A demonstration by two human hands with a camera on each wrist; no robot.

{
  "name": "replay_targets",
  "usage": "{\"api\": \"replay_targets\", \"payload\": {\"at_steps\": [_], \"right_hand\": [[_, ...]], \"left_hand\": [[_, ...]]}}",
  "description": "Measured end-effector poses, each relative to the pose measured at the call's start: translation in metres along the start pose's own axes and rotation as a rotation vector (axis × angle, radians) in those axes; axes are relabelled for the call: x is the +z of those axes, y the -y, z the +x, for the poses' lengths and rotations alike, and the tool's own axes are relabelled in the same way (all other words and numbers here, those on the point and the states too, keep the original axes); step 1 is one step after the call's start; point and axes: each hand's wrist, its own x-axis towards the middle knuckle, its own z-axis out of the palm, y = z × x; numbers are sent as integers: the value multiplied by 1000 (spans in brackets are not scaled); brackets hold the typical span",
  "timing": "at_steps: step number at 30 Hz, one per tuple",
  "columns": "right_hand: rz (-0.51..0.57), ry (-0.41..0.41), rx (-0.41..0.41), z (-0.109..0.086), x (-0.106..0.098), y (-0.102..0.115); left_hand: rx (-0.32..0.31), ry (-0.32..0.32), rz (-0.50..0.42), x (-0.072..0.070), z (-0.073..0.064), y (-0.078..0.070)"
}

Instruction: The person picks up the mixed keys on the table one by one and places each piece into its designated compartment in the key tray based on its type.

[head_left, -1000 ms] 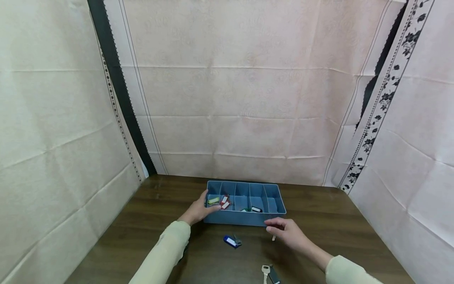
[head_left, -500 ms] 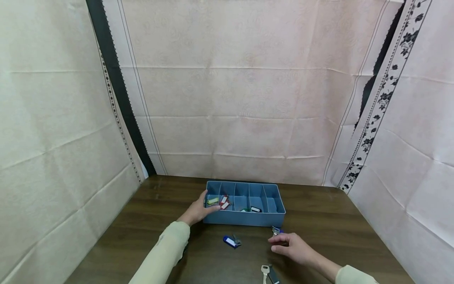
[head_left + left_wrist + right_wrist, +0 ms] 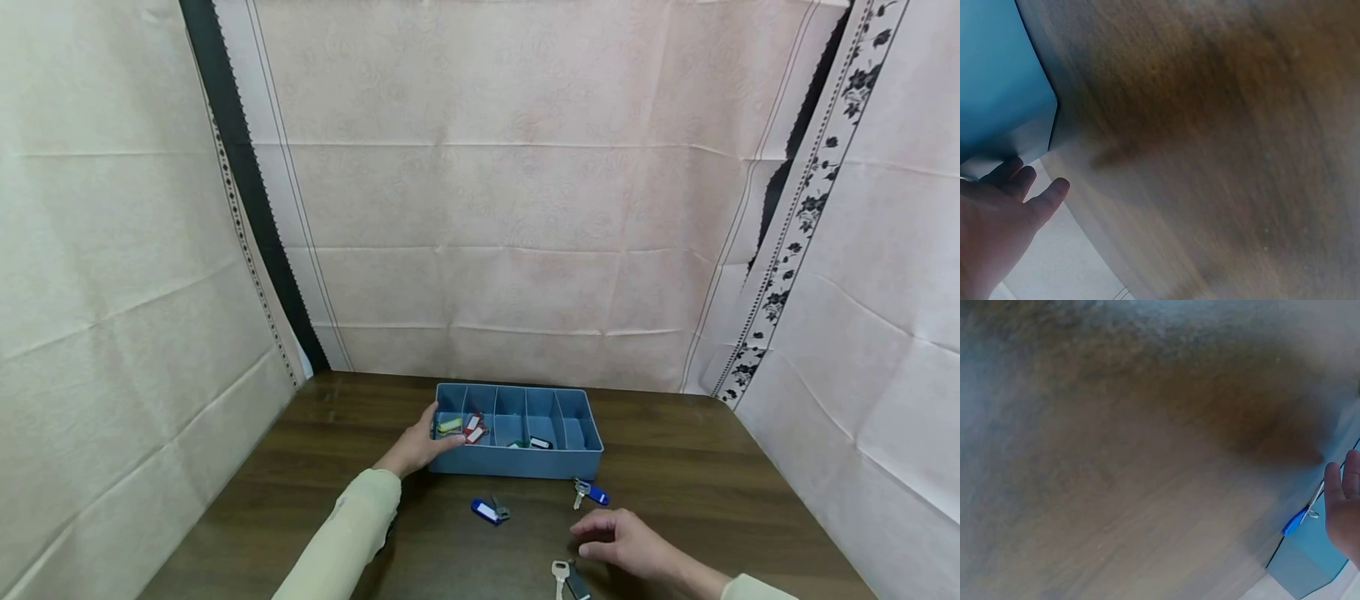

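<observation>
A blue divided box (image 3: 517, 463) stands towards the back of the table. My left hand (image 3: 414, 443) holds its front left corner, thumb along the front and the other fingers at the left side; in the left wrist view these fingers touch the wall. My right hand (image 3: 626, 543) hovers with loosely bent fingers, holding nothing. Close to it, partly out of frame, lies a key (image 3: 560, 571) with a dark tag (image 3: 577, 582). A key (image 3: 581, 492) with a blue tag (image 3: 598, 495) lies by the box's front right corner. Another blue key tag (image 3: 487, 511) lies left of it.
Inside the box are a yellow tag (image 3: 450, 425) at far left, red tags (image 3: 476, 434) beside it, a green tag (image 3: 514, 444) and a black tag (image 3: 540, 442). Cloth (image 3: 517, 200) hangs behind and at both sides of the brown table (image 3: 720, 467).
My right hand has let go of the blue-tagged key by the box and moved back towards the dark-tagged key. My left hand has stayed at the box corner.
</observation>
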Motion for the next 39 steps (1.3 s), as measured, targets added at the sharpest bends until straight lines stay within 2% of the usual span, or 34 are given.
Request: {"api": "replay_targets", "payload": {"at_steps": [8,13,18,25,32,39], "right_hand": [[4,75,-46,0,3,-6],[-27,88,-89,0,5,-9],[-105,72,-152,1,9,-10],[-140,62,-139,4,12,-11],[-231,17,-209,5,16,-14],[-257,3,-211,6,18,-11]], "left_hand": [[-3,2,-6,-1,-1,-1],[-7,8,-10,-1,-3,-3],[-9,7,-10,-2,-3,-3],[-8,3,-18,-2,-4,-2],[-3,2,-23,-1,-2,0],[2,2,-21,-1,-3,-1]]}}
